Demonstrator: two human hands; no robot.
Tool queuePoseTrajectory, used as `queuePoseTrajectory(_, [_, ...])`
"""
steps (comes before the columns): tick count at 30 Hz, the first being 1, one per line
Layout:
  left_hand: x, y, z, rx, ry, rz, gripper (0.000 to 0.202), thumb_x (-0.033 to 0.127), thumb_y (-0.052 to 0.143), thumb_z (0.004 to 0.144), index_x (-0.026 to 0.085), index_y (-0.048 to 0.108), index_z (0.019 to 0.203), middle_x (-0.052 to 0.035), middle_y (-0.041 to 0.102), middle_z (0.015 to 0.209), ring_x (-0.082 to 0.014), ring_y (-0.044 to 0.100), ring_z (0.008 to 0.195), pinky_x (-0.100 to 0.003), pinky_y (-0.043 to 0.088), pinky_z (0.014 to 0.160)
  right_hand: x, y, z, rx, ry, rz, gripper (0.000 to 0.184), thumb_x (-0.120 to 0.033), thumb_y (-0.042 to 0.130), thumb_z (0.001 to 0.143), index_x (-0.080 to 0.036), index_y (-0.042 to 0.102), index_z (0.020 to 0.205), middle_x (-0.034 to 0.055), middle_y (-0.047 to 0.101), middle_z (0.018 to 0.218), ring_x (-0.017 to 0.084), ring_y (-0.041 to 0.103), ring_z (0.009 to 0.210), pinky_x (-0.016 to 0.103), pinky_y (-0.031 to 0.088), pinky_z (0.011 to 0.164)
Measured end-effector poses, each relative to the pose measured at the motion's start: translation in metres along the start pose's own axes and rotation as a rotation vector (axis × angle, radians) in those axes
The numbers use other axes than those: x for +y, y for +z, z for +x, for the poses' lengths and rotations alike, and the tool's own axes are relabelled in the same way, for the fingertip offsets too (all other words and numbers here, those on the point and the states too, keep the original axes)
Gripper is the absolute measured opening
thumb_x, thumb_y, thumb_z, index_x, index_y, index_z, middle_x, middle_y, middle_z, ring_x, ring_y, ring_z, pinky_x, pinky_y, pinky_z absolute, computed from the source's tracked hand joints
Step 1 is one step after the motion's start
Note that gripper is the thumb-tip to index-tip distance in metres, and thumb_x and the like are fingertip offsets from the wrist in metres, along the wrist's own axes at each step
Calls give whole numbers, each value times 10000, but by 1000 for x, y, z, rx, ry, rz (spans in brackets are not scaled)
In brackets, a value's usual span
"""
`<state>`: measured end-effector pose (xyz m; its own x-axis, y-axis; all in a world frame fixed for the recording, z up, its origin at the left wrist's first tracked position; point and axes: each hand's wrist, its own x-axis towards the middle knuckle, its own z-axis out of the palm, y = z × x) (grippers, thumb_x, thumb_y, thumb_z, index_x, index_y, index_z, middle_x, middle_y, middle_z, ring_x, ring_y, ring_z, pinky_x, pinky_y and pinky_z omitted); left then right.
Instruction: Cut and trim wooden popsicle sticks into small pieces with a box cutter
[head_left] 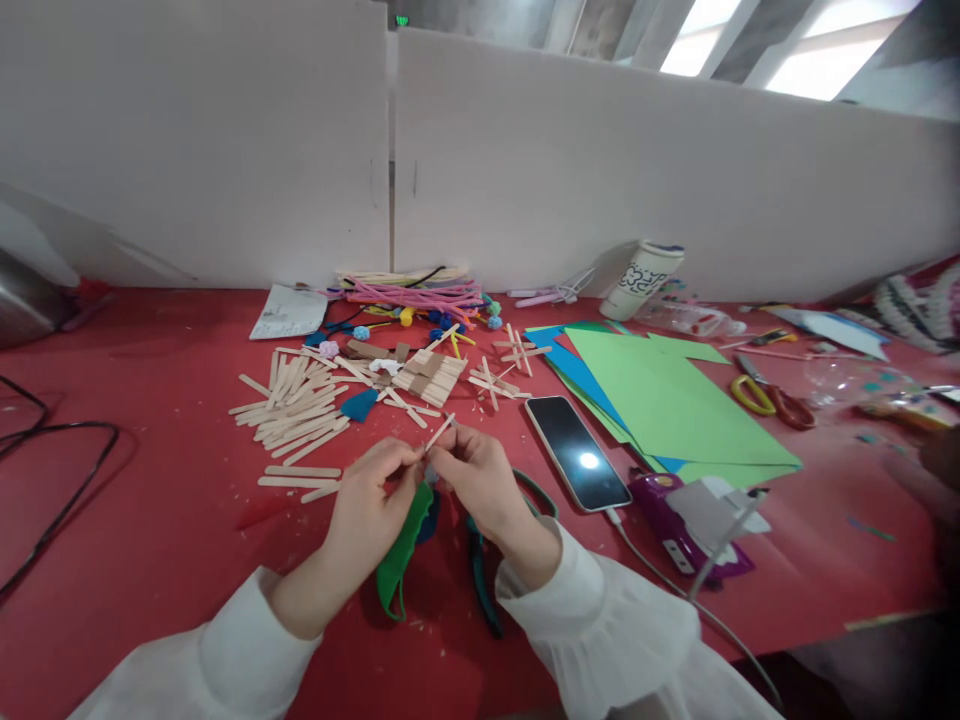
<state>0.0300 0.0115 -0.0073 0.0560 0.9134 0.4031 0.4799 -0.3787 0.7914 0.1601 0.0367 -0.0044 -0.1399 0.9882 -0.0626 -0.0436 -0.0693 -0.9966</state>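
My left hand (375, 492) and my right hand (480, 478) meet at the middle of the table, both with fingers pinched on a thin wooden craft stick (441, 431). The stick tilts up to the right, and its lower end is hidden by my fingers. Beneath my hands lies a tool with a bright green handle (403, 555), partly covered. A dark teal curved handle (482, 585) shows under my right wrist. Just beyond my fingers sits a flat panel of craft sticks (429, 377) joined by brown strips, beside crossed-stick pieces (493, 384).
Loose craft sticks (300, 405) lie in a heap to the left. Pink pipe cleaners (412, 293) lie at the back. On the right are a phone (577, 455), green paper sheets (675, 390), scissors (780, 395), a purple power strip (686, 530) and a cup (643, 280). A black cable (82, 430) crosses the left.
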Motion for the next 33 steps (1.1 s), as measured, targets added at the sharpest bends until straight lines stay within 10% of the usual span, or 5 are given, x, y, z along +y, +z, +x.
queuePoseTrajectory(33, [4, -6, -1, -2, 43, 60, 152, 178, 473, 826, 189, 576, 716, -19, 634, 748, -128, 596, 706, -222, 449, 659, -11, -5, -2, -50, 6, -75, 176, -320, 621, 643, -174, 539, 587, -53, 494, 483, 70, 424, 433, 202, 331, 435])
